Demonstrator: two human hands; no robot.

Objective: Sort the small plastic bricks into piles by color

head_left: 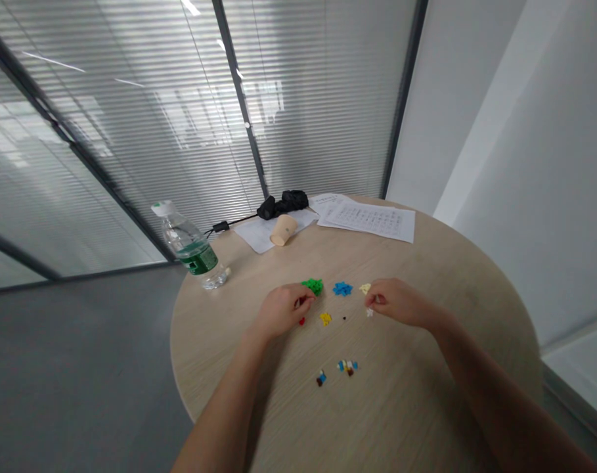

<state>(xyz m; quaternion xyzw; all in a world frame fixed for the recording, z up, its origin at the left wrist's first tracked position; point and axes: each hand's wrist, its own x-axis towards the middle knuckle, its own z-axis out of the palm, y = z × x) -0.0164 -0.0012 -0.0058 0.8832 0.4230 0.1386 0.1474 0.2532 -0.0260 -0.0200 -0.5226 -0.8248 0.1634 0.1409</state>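
My left hand is closed in a pinch beside a pile of small green pieces, with a few red pieces partly hidden under its fingers. Whatever those fingertips hold is too small to make out. Across from it, my right hand is also pinched, next to pale yellow pieces and just above white pieces. Its fingertips hide what they hold, if anything. Between the hands lie blue pieces, yellow pieces and a tiny dark piece. Nearer me sit two multicoloured clusters, a smaller one and a larger one.
A plastic bottle with a green label stands at the left edge of the round wooden table. Towards the back are a paper cup on its side, a black bundle with a cord, and printed sheets.
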